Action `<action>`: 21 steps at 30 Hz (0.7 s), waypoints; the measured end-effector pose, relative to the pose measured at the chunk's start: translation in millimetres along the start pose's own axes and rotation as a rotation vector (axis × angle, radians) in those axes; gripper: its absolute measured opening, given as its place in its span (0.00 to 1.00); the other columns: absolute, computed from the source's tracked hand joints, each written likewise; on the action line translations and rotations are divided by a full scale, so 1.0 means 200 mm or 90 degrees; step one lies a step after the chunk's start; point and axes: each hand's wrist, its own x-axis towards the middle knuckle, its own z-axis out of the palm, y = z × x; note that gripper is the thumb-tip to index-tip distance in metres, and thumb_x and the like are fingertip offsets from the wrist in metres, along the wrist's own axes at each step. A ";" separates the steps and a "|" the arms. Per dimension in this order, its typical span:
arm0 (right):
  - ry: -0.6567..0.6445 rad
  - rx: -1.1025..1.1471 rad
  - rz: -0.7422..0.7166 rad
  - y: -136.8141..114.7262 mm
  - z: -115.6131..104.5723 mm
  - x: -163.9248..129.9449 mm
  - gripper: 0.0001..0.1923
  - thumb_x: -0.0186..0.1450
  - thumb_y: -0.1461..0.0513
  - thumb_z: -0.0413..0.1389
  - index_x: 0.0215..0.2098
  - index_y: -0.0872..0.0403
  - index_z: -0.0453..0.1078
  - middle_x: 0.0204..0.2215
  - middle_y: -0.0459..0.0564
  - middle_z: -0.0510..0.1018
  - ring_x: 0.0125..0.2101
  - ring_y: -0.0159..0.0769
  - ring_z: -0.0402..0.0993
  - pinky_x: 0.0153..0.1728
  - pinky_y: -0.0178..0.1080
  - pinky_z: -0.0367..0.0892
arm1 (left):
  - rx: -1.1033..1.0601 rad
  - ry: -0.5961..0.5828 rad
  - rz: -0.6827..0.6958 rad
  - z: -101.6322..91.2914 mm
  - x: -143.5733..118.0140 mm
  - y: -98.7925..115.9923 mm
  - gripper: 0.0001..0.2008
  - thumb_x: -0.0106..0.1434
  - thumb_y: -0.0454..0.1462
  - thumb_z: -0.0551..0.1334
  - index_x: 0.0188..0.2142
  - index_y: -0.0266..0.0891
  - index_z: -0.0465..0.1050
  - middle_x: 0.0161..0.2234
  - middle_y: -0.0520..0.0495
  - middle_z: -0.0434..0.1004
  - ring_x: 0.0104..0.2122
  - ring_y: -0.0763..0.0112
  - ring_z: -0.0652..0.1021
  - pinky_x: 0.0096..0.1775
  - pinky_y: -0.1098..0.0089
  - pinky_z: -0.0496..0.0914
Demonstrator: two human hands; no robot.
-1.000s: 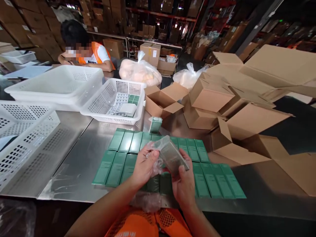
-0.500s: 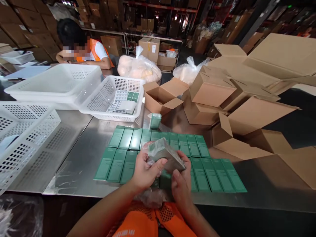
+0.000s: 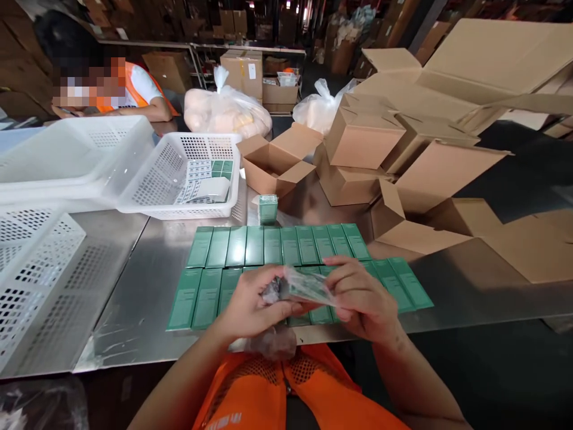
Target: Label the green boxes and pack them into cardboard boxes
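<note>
Both my hands hold one small green box inside a clear plastic bag (image 3: 304,288), low over the metal table (image 3: 147,286). My left hand (image 3: 250,307) pinches the bag's bunched open end. My right hand (image 3: 360,295) lies over the other end of the bagged box. Under them, several flat green boxes (image 3: 268,245) lie in two rows on the table. One more green box (image 3: 268,209) stands upright behind the rows. Crumpled clear plastic (image 3: 271,340) rests at the table's near edge by my left wrist.
White perforated baskets (image 3: 179,179) stand at the left, one holding green boxes and paper sheets. Open cardboard cartons (image 3: 358,149) pile up at the right and back. Tied plastic bags (image 3: 224,113) sit behind. Another person in an orange vest (image 3: 129,89) sits at the far left.
The bagged box has dropped from tilted upright to nearly flat. My right hand has moved from beneath it to over its right end. The view has shifted down and right.
</note>
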 end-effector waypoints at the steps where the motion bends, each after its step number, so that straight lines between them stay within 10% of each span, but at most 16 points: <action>1: 0.011 -0.048 -0.010 0.00 0.01 -0.01 0.07 0.71 0.63 0.50 0.36 0.49 0.68 0.23 0.42 0.73 0.28 0.35 0.73 0.45 0.47 0.72 | -0.034 0.006 -0.025 0.01 -0.01 -0.01 0.14 0.57 0.41 0.70 0.42 0.40 0.78 0.25 0.53 0.75 0.22 0.74 0.71 0.25 0.74 0.64; 8: -0.046 -0.226 -0.015 0.03 0.20 -0.09 0.10 0.71 0.67 0.50 0.42 0.49 0.72 0.25 0.43 0.74 0.32 0.33 0.72 0.41 0.41 0.64 | -0.103 0.150 -0.046 0.07 0.05 -0.18 0.30 0.64 0.44 0.65 0.63 0.43 0.62 0.36 0.50 0.76 0.23 0.75 0.74 0.26 0.74 0.70; 13: -0.018 -0.118 0.082 0.03 0.27 -0.22 0.11 0.69 0.58 0.57 0.50 0.47 0.71 0.33 0.47 0.75 0.37 0.39 0.71 0.41 0.43 0.65 | 0.142 0.030 0.094 0.05 0.06 -0.31 0.19 0.69 0.43 0.59 0.56 0.42 0.70 0.49 0.42 0.77 0.47 0.62 0.78 0.48 0.62 0.73; 18: -0.374 -0.080 0.063 -0.08 0.36 -0.34 0.10 0.67 0.56 0.59 0.45 0.49 0.73 0.39 0.49 0.78 0.33 0.37 0.69 0.33 0.40 0.62 | 0.152 0.062 0.059 0.04 0.05 -0.36 0.22 0.69 0.48 0.60 0.57 0.39 0.67 0.51 0.40 0.76 0.46 0.64 0.78 0.46 0.65 0.73; 21: -0.382 -0.034 0.079 -0.10 0.37 -0.38 0.06 0.68 0.66 0.54 0.34 0.52 0.72 0.34 0.49 0.79 0.33 0.36 0.71 0.34 0.39 0.66 | 0.118 0.047 0.095 0.04 0.05 -0.36 0.24 0.70 0.49 0.57 0.59 0.39 0.64 0.53 0.39 0.74 0.46 0.64 0.77 0.45 0.66 0.73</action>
